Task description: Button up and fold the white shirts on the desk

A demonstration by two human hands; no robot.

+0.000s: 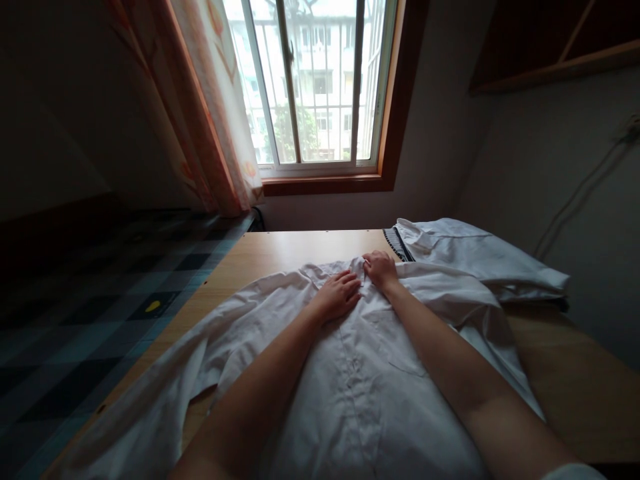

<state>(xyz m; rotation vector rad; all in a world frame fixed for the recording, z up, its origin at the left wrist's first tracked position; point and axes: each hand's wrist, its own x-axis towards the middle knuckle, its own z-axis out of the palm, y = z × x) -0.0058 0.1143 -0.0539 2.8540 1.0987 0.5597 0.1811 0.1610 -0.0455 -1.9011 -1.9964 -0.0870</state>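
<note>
A white long-sleeved button-front shirt (345,373) lies spread on the wooden table, collar toward the window and its sleeves out to both sides. My left hand (337,297) rests on the shirt just below the collar, fingers stretched out flat over the fabric near the button placket. At the right side of the collar, my right hand (381,269) has its fingers bent over the cloth, pinching the collar edge. The two hands are close together but apart. Wrinkles run along the placket and the sleeves.
Folded white garments (460,250) are stacked at the back right of the table (300,243), with a dark striped edge showing. A bed with a checked cover (115,300) adjoins the left. Ahead are a barred window (320,87) and an orange curtain (200,120).
</note>
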